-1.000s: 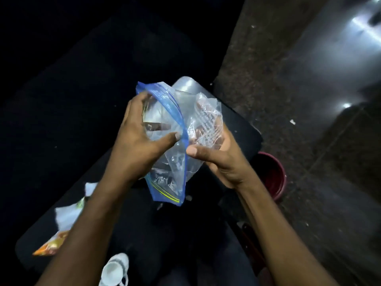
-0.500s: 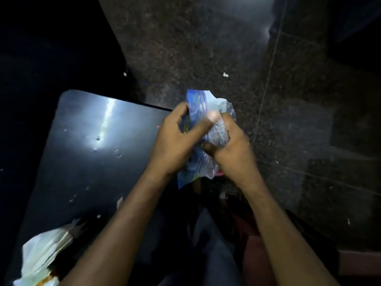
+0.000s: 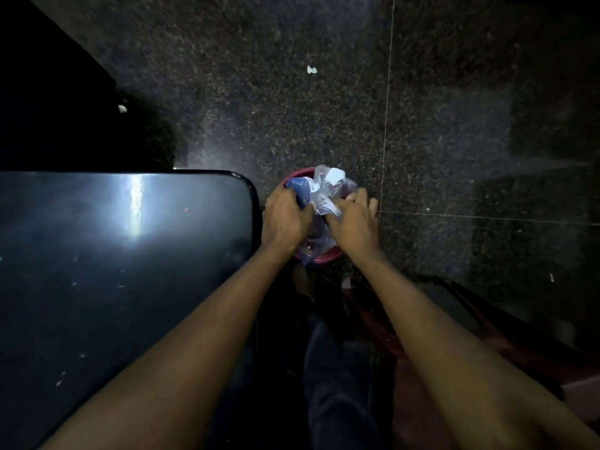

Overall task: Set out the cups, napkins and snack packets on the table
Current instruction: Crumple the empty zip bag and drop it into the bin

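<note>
Clear crumpled plastic bag (image 3: pixel 324 193) with a blue zip strip is bunched between two hands, over the mouth of a pink bucket (image 3: pixel 326 256) on the floor. The left hand (image 3: pixel 285 219) curls its fingers round the blue edge; the right hand (image 3: pixel 355 222) pinches the clear side. The bucket stands just beside the rounded corner of a glossy dark table (image 3: pixel 130 254), off its right edge. Beyond it, speckled stone floor (image 3: pixel 276 118) lies wide and open, a small white scrap (image 3: pixel 311 69) well apart.
</note>
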